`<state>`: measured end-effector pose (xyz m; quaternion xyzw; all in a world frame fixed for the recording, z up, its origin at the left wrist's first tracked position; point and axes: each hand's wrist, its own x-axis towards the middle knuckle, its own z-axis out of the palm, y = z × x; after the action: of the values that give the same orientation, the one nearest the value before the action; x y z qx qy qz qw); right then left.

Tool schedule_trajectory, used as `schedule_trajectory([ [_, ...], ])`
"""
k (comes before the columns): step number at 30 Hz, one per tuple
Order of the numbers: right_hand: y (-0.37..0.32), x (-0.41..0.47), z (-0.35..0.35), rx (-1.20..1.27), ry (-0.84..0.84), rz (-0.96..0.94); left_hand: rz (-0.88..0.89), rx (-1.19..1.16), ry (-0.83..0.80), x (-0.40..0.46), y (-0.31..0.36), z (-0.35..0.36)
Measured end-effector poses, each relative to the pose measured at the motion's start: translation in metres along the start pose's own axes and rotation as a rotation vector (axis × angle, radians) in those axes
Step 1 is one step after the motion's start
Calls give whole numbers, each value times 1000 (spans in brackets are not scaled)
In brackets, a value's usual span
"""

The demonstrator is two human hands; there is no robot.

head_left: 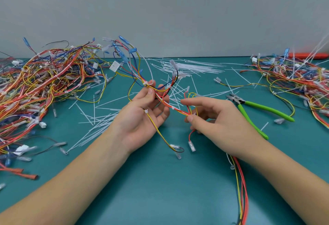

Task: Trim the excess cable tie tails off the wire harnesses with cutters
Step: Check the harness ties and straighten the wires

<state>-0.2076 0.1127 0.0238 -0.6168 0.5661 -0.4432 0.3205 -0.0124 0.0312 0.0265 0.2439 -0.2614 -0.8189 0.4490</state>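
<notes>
Mid-job on the teal desk (160,189): harness heaps at left edge (41,82) and right edge (293,78), cut tails (99,123) strewn between. Held over desk centre, one harness (165,98), gripped by curled left hand (142,118), pinched by right hand (215,123). Green cutters (258,110) lying untouched just right.

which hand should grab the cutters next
Probably the right hand. The green cutters lie on the table just beside it, and it only pinches a few wires. The left hand grips the harness, farther from them.
</notes>
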Motion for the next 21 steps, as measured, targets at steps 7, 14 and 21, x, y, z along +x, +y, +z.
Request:
schedule_trajectory([
  [7, -8, 1, -8, 390, -142, 247, 83, -34, 123, 2, 6, -1],
  [14, -9, 3, -15, 390, -189, 442, 114, 19, 145, 4, 6, -4],
  [21, -10, 7, -21, 562, -196, 446, 105, 141, 135, -2, 9, 1],
])
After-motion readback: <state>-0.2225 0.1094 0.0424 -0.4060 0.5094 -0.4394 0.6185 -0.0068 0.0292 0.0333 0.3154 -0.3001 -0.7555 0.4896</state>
